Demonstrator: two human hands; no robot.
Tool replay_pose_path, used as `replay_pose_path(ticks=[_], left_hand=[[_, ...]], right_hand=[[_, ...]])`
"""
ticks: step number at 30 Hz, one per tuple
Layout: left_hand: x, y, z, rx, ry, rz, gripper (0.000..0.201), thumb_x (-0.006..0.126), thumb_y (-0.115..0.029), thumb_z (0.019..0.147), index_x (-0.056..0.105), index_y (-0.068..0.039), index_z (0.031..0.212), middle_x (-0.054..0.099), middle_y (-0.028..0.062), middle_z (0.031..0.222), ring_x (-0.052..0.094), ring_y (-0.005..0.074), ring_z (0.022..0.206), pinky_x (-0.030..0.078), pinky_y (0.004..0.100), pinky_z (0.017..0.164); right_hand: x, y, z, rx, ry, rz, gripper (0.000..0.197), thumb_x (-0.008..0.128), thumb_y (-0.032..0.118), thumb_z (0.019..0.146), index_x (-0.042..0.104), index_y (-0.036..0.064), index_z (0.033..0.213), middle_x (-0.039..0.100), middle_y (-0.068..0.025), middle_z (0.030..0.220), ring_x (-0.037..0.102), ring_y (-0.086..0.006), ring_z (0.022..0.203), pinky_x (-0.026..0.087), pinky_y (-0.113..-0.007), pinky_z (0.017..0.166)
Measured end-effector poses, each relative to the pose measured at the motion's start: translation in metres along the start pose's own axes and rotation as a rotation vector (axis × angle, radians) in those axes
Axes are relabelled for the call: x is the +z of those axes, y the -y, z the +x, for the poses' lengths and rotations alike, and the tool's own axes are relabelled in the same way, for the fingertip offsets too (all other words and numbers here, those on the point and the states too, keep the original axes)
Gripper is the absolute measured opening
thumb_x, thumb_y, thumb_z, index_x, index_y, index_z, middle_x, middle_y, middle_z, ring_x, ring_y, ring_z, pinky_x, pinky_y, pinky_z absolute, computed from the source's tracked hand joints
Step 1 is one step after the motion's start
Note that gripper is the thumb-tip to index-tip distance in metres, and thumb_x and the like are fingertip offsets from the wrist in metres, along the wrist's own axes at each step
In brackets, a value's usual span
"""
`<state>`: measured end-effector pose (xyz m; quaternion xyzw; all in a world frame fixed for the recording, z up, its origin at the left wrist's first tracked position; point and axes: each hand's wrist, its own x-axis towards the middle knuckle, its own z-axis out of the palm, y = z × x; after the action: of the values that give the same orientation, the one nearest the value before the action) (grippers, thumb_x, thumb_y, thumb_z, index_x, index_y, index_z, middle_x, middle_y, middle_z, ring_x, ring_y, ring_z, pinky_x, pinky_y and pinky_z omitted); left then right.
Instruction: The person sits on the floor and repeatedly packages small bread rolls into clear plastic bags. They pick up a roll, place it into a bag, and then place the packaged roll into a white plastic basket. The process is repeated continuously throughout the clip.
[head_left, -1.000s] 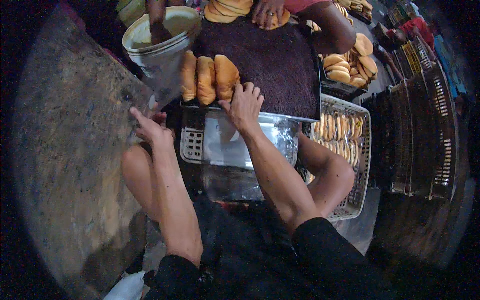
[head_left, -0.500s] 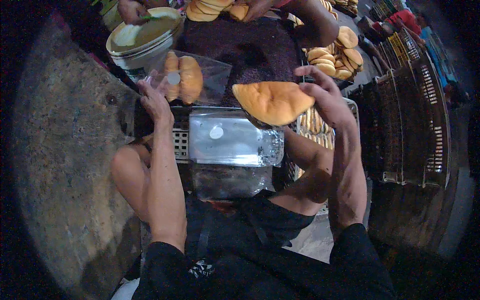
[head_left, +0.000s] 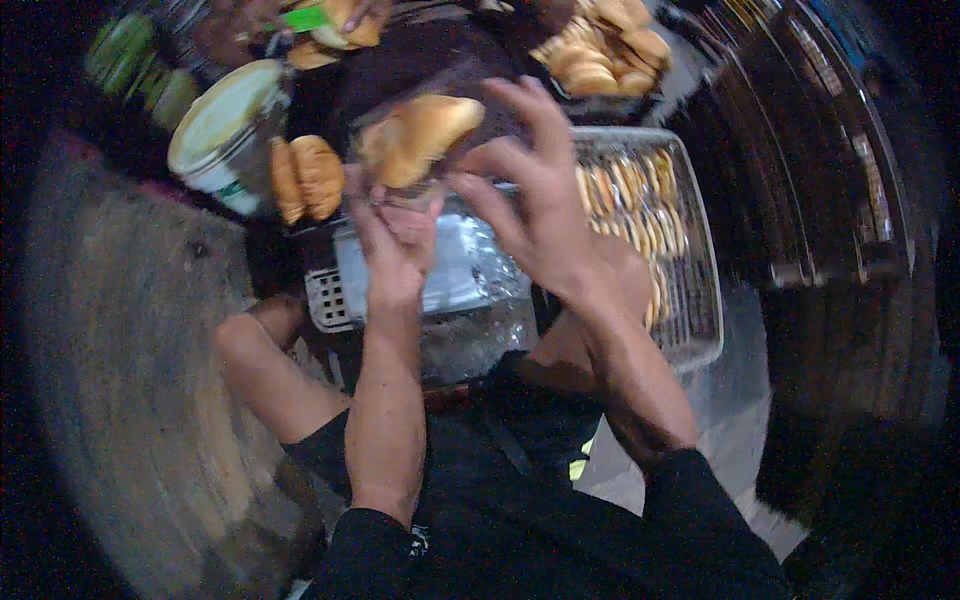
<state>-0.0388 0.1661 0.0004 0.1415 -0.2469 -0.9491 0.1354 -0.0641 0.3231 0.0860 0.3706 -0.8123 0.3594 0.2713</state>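
Note:
A golden bun (head_left: 432,135) is raised in front of me, blurred by motion, with a clear plastic bag hazily visible around its left part. My left hand (head_left: 398,232) is closed at the lower end of the bag and bun. Just right of the bun, my right hand (head_left: 540,185) has its fingers spread, slightly blurred, with nothing seen in them. Below both hands lies a stack of clear plastic bags (head_left: 450,255) on an upturned crate (head_left: 328,298). A pair of buns (head_left: 308,178) rests on the dark surface to the left.
A plastic basket (head_left: 712,290) at my right holds rows of bagged buns. Behind it is a pile of loose buns (head_left: 605,60). A white bucket (head_left: 225,140) stands at the left. At the far side, another person's hands hold a bun and something green. Tall stacked crates (head_left: 815,150) line the right.
My right hand has brought the bun leftward to the bag in my left hand and has let go of it. My left hand has moved right. The view has turned and shifted.

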Motion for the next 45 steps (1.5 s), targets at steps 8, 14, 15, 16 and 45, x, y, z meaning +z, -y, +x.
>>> replay_pose_path(ticks=[8, 14, 15, 16, 45], left_hand=[[0.111, 0.065, 0.005, 0.136, 0.25, 0.571, 0.063, 0.073, -0.041, 0.079, 0.053, 0.008, 0.113, 0.061, 0.0155, 0.106, 0.061, 0.0213, 0.096, 0.046, 0.0305, 0.086], [0.055, 0.053, -0.007, -0.103, 0.165, 1.261, 0.067, 0.064, -0.041, 0.086, 0.047, 0.011, 0.124, 0.058, 0.0204, 0.116, 0.057, 0.0237, 0.107, 0.042, 0.0323, 0.093], [0.026, 0.043, 0.012, -0.073, 0.071, 1.348, 0.064, 0.063, -0.039, 0.087, 0.047, 0.01, 0.125, 0.057, 0.0198, 0.117, 0.057, 0.0238, 0.107, 0.042, 0.0325, 0.093], [-0.012, 0.026, 0.017, -0.037, -0.014, 1.426, 0.061, 0.062, -0.036, 0.089, 0.046, 0.009, 0.126, 0.056, 0.0192, 0.119, 0.056, 0.0239, 0.107, 0.042, 0.0326, 0.093], [-0.091, -0.011, 0.023, -0.581, 0.041, 2.172, 0.049, 0.066, -0.041, 0.084, 0.059, 0.002, 0.061, 0.055, 0.0067, 0.048, 0.052, 0.0134, 0.041, 0.039, 0.0312, 0.041]], right_hand=[[-0.05, -0.082, -0.029, 0.135, -0.133, -0.572, 0.035, 0.053, 0.022, 0.085, 0.053, 0.0167, 0.119, 0.067, -0.0076, 0.095, 0.065, -0.0258, 0.091, 0.028, -0.057, 0.1], [-0.083, -0.216, -0.245, 1.109, -0.264, 0.078, 0.031, 0.057, 0.02, 0.09, 0.055, -0.0025, 0.111, 0.064, -0.0131, 0.1, 0.062, -0.0191, 0.09, 0.051, -0.032, 0.077], [-0.085, -0.229, -0.266, 1.312, -0.439, 0.3, 0.029, 0.058, 0.019, 0.089, 0.055, -0.0012, 0.11, 0.064, -0.0125, 0.101, 0.062, -0.018, 0.089, 0.051, -0.032, 0.076], [-0.086, -0.233, -0.295, 1.493, -0.625, 0.526, 0.028, 0.058, 0.019, 0.089, 0.056, 0.0002, 0.109, 0.063, -0.0119, 0.102, 0.062, -0.0169, 0.088, 0.051, -0.032, 0.075], [-0.164, -0.263, -0.265, 0.179, 1.269, -0.798, 0.023, 0.06, 0.022, 0.08, 0.058, 0.0144, 0.101, 0.058, -0.0062, 0.108, 0.043, -0.0281, 0.122, 0.024, -0.05, 0.11]])
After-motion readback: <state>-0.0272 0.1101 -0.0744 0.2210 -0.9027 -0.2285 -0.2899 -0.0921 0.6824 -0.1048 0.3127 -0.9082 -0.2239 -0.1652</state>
